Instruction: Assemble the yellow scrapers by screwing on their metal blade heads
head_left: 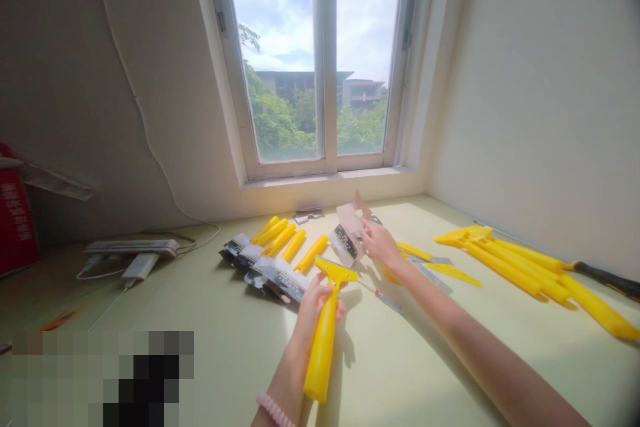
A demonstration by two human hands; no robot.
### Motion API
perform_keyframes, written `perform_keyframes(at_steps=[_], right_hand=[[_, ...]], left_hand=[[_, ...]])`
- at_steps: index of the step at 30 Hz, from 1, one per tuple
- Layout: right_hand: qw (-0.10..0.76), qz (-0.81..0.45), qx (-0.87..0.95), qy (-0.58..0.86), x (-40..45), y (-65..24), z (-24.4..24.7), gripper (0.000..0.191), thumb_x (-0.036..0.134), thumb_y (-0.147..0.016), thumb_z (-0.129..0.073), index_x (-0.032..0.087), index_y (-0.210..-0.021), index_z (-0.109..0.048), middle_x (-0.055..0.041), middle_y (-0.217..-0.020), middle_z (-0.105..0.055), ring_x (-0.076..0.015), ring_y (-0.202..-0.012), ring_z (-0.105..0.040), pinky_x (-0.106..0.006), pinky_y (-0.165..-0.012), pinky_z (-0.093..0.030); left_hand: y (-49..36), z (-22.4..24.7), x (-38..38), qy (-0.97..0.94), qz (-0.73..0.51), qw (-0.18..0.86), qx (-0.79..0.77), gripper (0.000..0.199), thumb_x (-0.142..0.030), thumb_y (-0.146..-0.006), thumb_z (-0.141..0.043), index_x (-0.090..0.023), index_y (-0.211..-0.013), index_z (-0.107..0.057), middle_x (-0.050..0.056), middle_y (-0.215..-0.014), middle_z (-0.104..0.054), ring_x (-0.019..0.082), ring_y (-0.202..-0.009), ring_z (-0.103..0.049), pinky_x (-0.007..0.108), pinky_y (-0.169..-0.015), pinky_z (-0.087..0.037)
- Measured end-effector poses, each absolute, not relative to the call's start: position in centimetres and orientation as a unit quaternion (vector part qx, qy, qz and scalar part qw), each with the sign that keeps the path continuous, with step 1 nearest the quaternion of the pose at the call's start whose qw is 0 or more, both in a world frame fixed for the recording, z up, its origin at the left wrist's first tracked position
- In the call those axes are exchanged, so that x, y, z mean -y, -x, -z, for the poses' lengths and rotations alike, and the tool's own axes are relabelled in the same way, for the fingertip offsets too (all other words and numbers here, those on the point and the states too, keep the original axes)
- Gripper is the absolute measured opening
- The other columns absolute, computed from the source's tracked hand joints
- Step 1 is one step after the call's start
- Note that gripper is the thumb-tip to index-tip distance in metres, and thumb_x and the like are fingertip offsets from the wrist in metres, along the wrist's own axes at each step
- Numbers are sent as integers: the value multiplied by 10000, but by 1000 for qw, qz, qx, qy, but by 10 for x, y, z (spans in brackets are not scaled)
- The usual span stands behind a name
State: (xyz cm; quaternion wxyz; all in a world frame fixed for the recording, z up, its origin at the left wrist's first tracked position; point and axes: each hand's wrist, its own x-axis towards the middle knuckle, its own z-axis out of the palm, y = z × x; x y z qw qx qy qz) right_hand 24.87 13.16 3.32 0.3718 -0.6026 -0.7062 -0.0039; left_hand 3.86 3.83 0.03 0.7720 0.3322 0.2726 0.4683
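My left hand is closed around the neck of a yellow scraper, its wide head pointing away and its handle toward me. Farther off, my right hand pinches a pale, flat packaging sleeve. Just beside that sleeve is a black printed sleeve. Left of my hands lies a row of several yellow-handled scrapers with black-and-silver covers over their heads. Yellow pieces and blades lie partly behind my right forearm.
Several yellow scraper handles and a black-handled tool lie at the right. A small screwdriver is between my arms. A power strip with cables and a red box are at the left. The window is ahead.
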Motion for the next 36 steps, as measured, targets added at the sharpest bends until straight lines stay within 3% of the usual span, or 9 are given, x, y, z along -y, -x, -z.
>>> perform_keyframes(at_steps=[5, 8, 12, 15, 18, 24, 27, 32, 36], right_hand=[[485, 49, 656, 576, -116, -255, -32, 478, 297, -851, -381, 144, -1275, -540, -174, -1223, -603, -302, -1120, -559, -442, -938, -425], [552, 38, 629, 546, -98, -254, -41, 383, 362, -802, -490, 177, -1109, -623, -140, -1103, -658, -281, -958, -617, -432, -857, -465], [606, -55, 581, 541, -68, -243, -54, 328, 513, -734, -612, 190, -791, -616, -67, -809, -652, -205, -677, -591, -356, -679, -474], [584, -239, 614, 474, -45, -240, -57, 376, 564, -728, -623, 194, -704, -567, -18, -702, -593, -162, -636, -551, -297, -621, -450], [491, -423, 649, 398, -25, -247, -54, 369, 558, -748, -622, 191, -731, -598, -21, -706, -592, -150, -641, -531, -283, -603, -441], [318, -584, 666, 338, -1, -254, -45, 340, 510, -680, -719, 184, -630, -638, -20, -658, -585, -148, -624, -525, -305, -623, -446], [331, -608, 637, 340, 1, -241, -38, 355, 513, -681, -723, 173, -622, -638, -9, -627, -568, -128, -579, -506, -297, -603, -446], [405, -606, 593, 341, 1, -223, -29, 345, 505, -684, -729, 173, -772, -686, -33, -772, -651, -144, -707, -572, -276, -653, -462], [403, -610, 590, 342, 5, -221, -29, 346, 478, -664, -751, 154, -773, -699, -44, -775, -670, -140, -696, -585, -271, -678, -468]], left_hand=[[-34, -10, -33, -240, -547, 752, -279, 602, -125, -747, -586, -193, -1318, -408, 96, -983, -696, 154, -663, -681, 241, -619, -546], [-32, -22, -24, -187, -621, 721, -242, 597, -110, -821, -546, -221, -1379, -364, 107, -1043, -685, 201, -935, -682, 295, -792, -560], [-25, -35, -18, -145, -661, 708, -200, 470, -130, -884, -492, -187, -1348, -445, 137, -1132, -659, 202, -1054, -642, 289, -879, -539], [-18, -39, -18, -121, -694, 685, -185, 382, -139, -917, -425, -116, -1286, -523, 164, -1176, -640, 201, -1070, -634, 290, -930, -513], [-13, -41, -19, -117, -716, 666, -173, 365, -158, -939, -383, -124, -1258, -556, 145, -1208, -631, 193, -1114, -609, 296, -968, -487], [-11, -42, -14, -139, -727, 653, -163, 359, -177, -947, -367, -163, -1236, -580, 110, -1245, -617, 182, -1204, -542, 319, -1033, -428], [-14, -40, -12, -166, -713, 662, -157, 350, -178, -942, -390, -142, -1237, -575, 130, -1259, -605, 191, -1224, -525, 346, -1060, -397], [-23, -35, -5, -293, -655, 677, -159, 352, -206, -901, -512, -157, -1246, -564, 134, -1285, -589, 211, -1298, -442, 349, -1078, -355], [-24, -37, 1, -353, -646, 660, -153, 376, -210, -880, -547, -188, -1255, -554, 122, -1313, -571, 210, -1320, -413, 324, -1073, -343]])
